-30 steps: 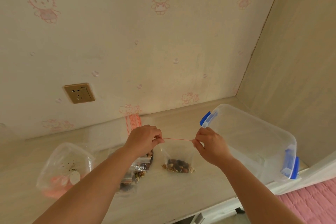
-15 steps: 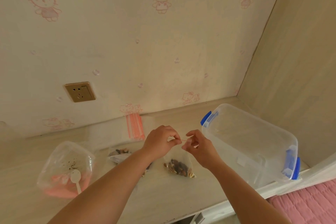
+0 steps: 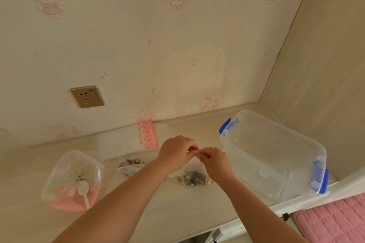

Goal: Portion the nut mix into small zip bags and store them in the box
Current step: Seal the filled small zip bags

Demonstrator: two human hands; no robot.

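Zip bag (image 3: 194,175) top pinched by left hand (image 3: 176,154), right hand (image 3: 214,161).

Soft, warm, even light; wide-angle bending at edges; perhaps slightly blurred.

**Colours and patterns, head view**

Wall (image 3: 138,45): cream, faded pink cartoon-cat print. Socket (image 3: 87,96): gold-brown. Box (image 3: 272,156): clear, blue latches. Bag stack (image 3: 147,134): clear, red-orange stripes. Small bag (image 3: 194,176): clear; nuts brown, tan, dark. Tub (image 3: 73,179): clear, pink base, dark specks. Spoon (image 3: 84,189): white. Counter (image 3: 177,213): pale beige woodgrain. Cloth (image 3: 335,221): pink, ribbed.
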